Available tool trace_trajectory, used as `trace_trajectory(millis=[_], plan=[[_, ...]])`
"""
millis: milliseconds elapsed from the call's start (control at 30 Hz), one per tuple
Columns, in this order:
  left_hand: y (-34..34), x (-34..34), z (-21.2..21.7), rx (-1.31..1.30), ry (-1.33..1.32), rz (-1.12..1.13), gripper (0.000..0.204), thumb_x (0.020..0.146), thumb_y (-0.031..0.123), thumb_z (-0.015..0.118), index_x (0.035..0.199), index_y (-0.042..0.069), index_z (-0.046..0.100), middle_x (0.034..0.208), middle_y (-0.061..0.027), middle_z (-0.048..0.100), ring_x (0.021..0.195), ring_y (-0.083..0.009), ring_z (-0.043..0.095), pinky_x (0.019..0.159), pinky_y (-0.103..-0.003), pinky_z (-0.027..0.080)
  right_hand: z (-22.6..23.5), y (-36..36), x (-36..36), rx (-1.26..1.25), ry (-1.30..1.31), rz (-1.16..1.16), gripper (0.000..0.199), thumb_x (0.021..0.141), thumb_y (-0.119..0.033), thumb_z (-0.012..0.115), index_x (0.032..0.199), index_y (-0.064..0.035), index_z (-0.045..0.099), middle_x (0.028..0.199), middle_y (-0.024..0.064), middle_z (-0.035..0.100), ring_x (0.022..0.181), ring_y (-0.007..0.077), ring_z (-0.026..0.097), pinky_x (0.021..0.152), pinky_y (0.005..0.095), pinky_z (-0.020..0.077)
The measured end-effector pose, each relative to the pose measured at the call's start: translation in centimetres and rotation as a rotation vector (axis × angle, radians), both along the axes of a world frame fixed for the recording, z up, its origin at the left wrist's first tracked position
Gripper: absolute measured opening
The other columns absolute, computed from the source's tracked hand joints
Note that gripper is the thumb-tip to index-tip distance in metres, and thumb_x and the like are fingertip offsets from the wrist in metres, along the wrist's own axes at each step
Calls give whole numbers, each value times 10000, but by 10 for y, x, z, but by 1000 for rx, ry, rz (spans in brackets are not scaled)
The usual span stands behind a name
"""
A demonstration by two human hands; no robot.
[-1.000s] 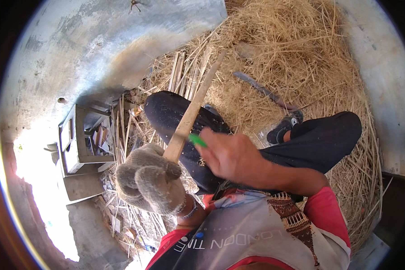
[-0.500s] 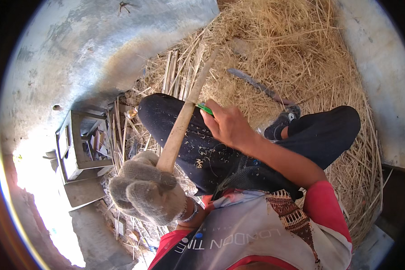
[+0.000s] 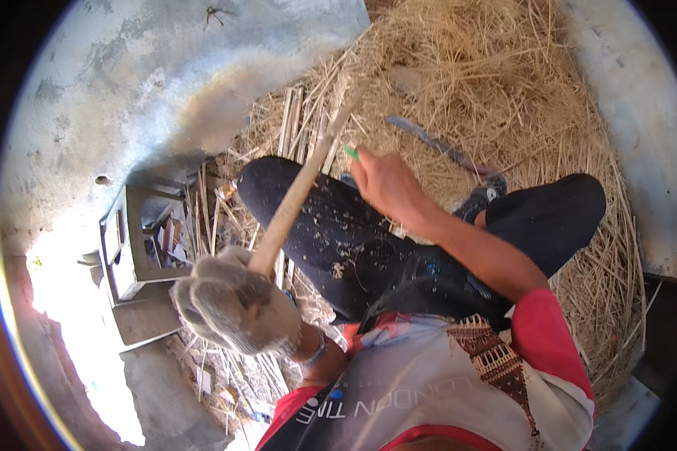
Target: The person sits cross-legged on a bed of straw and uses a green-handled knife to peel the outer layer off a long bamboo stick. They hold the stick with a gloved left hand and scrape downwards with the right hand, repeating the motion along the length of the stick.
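My left hand (image 3: pixel 237 304), in a grey knitted glove, is closed round the thick lower end of a long, pale wooden stick (image 3: pixel 297 192). The stick slants up and away over my left knee and narrows toward its far end. My bare right hand (image 3: pixel 391 186) is closed on a small green-handled tool (image 3: pixel 351 152), just to the right of the stick and apart from it. Most of that tool is hidden in the fingers, and its working end cannot be made out. Pale shavings are scattered over my dark trousers (image 3: pixel 338 225).
Beyond my legs, a long dark curved blade with a brown handle (image 3: pixel 436 141) lies on loose straw (image 3: pixel 489 75). Several cut sticks (image 3: pixel 287 124) rest near the left knee. A wooden frame box (image 3: pixel 132 248) stands at left. Plastered walls (image 3: pixel 165 83) rise on both sides.
My right hand has moved up and right, taking the green-handled tool off the stick. My left hand has shifted slightly left and up, swinging the stick with it.
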State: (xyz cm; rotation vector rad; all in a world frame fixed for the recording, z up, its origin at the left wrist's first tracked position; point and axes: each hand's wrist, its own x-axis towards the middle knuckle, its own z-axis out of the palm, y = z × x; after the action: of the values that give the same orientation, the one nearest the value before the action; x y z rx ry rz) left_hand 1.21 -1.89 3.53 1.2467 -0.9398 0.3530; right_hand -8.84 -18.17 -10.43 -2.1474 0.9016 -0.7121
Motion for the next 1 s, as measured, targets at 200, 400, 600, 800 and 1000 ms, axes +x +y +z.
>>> trace_trajectory(millis=[200,400,600,800,1000], plan=[[-8,-12,2,99,-145,314,323,976,90,492,676,22,394,724,-65,426,532,-145,401,421,-270,407,11,5,3,72,-60,46,228,986,-195,544,982,32,552,548,196,558,487,357,607,445,451,457],[0,-7,3,-80,65,17,316,999,146,463,728,-12,422,717,-74,435,527,-146,433,409,-262,448,17,9,6,-40,-176,140,199,985,-190,549,997,9,558,548,182,566,479,374,602,455,458,460],[-9,0,7,30,14,313,281,961,211,549,764,38,448,646,-45,407,574,-104,447,514,-275,447,1,1,24,-81,-130,30,178,966,-161,565,971,16,548,520,187,545,496,378,613,452,469,471],[-14,-6,16,-214,446,151,322,980,236,540,722,103,403,595,-11,381,543,-91,378,544,-265,392,-4,5,28,-163,-238,102,175,962,-155,574,924,11,532,511,163,552,456,347,602,416,440,479],[-12,-3,22,-195,395,33,304,1006,209,474,738,89,396,633,6,331,533,-81,343,532,-238,376,14,9,31,-86,-149,107,166,955,-158,588,921,-5,533,510,165,552,453,357,597,406,450,460]])
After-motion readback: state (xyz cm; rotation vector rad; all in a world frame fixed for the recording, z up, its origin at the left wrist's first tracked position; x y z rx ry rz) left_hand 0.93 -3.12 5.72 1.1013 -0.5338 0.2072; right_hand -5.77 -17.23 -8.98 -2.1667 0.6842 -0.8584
